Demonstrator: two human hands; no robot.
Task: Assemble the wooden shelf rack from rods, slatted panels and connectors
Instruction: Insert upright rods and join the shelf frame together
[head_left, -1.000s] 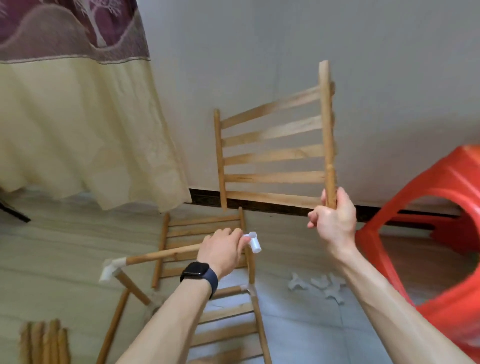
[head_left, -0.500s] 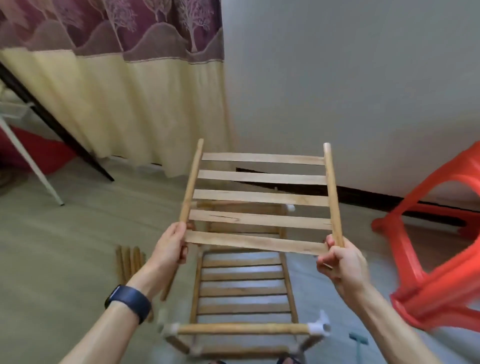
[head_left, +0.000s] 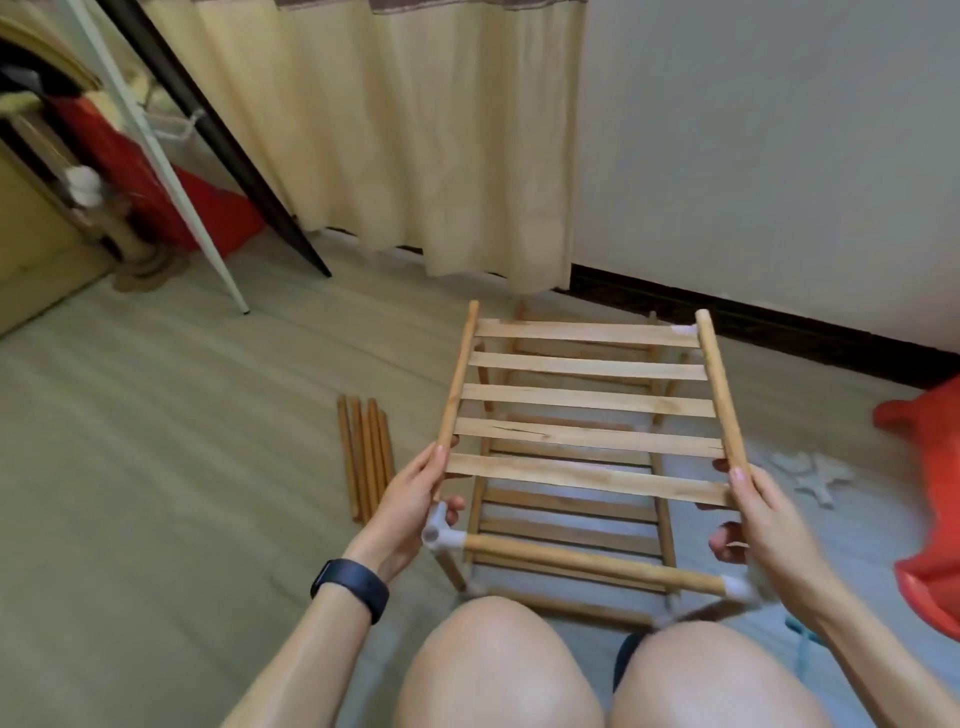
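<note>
As left hand (head_left: 410, 499), right hand (head_left: 763, 514) grip panel (head_left: 587, 400) — aloft.

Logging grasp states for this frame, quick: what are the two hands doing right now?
Left hand: holding the slatted panel by its left rail.
Right hand: holding the slatted panel by its right rail.

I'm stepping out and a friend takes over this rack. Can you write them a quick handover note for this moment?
The left grip holds the slatted panel by its left rod; the right grip, by its right rod.
The panel hangs above the partly built rack, near its white corner connectors.
Done: lower shelf and front rod joined.
Left: seat this panel in the connectors, then use the spare rods and loose connectors on the floor.
</note>
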